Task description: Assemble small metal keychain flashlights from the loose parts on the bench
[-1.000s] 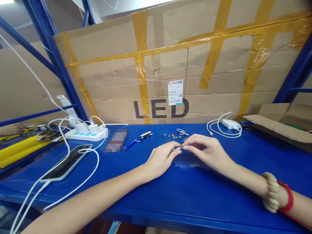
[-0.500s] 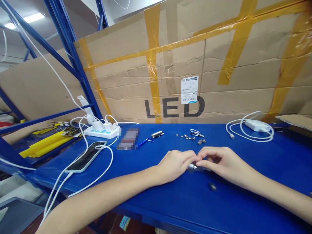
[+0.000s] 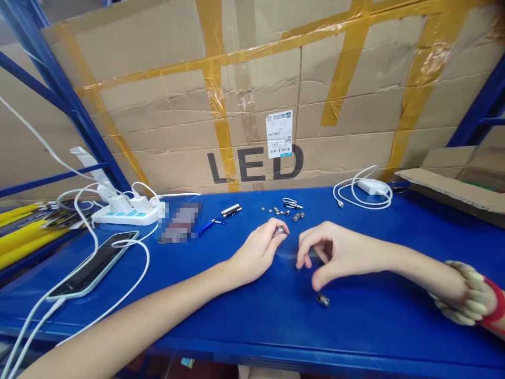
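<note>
Blue worktop (image 3: 221, 326) spreads before us, with our two hands over it. Our left hand (image 3: 252, 258) is closed, thumb against fingers, around one small shiny piece (image 3: 279, 230), near the middle of the worktop. Our right hand (image 3: 341, 250) is half open and curled, its thumb well apart from the fingers and nothing gripped between them; one tiny dark bit (image 3: 298, 266) shows at the fingertips, and we cannot tell whether it touches them. Just below that thumb lies one dark glossy piece (image 3: 322, 300). Beyond the hands we count about six round discs (image 3: 263, 209), one cluster of little metal parts (image 3: 299, 216), one looped strap (image 3: 291, 201), one silver cylinder (image 3: 230, 209) and one blue rod (image 3: 207, 227). Leftward are one pixelated flat panel (image 3: 179, 223), one phone (image 3: 90, 271) in a pale case, and one white power strip (image 3: 128, 220) holding two plugs (image 3: 139, 204). Rightward sits one white adapter (image 3: 371, 186) with a coiled cable. Of writing, we read one word, LED, in three large black letters (image 3: 241, 166) on the cardboard (image 3: 173, 126); one white label (image 3: 280, 134) overlaps the D, its print too small for us.
</note>
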The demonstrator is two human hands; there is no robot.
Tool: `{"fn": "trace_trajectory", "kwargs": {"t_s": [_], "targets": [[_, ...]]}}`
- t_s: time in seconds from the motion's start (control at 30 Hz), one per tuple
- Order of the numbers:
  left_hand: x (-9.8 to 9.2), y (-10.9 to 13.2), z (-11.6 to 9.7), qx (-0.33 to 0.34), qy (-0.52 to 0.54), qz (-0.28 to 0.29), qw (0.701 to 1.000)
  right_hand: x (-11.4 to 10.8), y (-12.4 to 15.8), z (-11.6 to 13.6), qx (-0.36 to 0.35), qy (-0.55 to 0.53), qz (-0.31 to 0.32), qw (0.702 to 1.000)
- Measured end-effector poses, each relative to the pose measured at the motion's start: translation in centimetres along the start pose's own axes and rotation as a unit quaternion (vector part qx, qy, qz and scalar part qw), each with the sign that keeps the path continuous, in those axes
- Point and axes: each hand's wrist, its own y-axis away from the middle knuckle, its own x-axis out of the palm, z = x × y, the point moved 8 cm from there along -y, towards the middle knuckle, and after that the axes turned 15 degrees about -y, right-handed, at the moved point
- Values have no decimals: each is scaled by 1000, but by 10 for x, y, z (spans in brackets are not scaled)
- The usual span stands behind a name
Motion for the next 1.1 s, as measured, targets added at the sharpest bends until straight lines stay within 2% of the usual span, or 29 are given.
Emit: {"fn": "trace_trajectory", "kwargs": {"t_s": [0.13, 0.27, 0.4, 0.57, 0.63, 0.73, 0.83, 0.97, 1.1], "targets": [[1, 0, 1, -8, 29, 1, 1000, 15, 6, 6, -13, 18, 69, 997], [0, -1, 4, -19, 67, -2, 998, 19, 7, 1, -14, 35, 83, 996], [-1, -1, 3, -12, 89, -1, 996, 2, 3, -8, 1, 89, 23, 996], [1, 0, 1, -5, 65, 8, 998, -25, 0, -14, 14, 232, -89, 968], [1, 0, 1, -3, 57, 4, 998, -23, 0, -12, -16, 236, -90, 967], [0, 0, 3, -9, 40, -7, 999, -8, 0, -7, -68, 234, -48, 969], [1, 0, 6, -15, 25, -7, 1000, 3, 0, -3, -92, 259, -37, 961], [2, 1, 5, -4, 1, -7, 1000, 6, -3, -3, -86, 275, -53, 956], [0, 2, 4, 0, -18, -12, 1000, -5, -4, -9, -45, 286, -102, 952]]}}
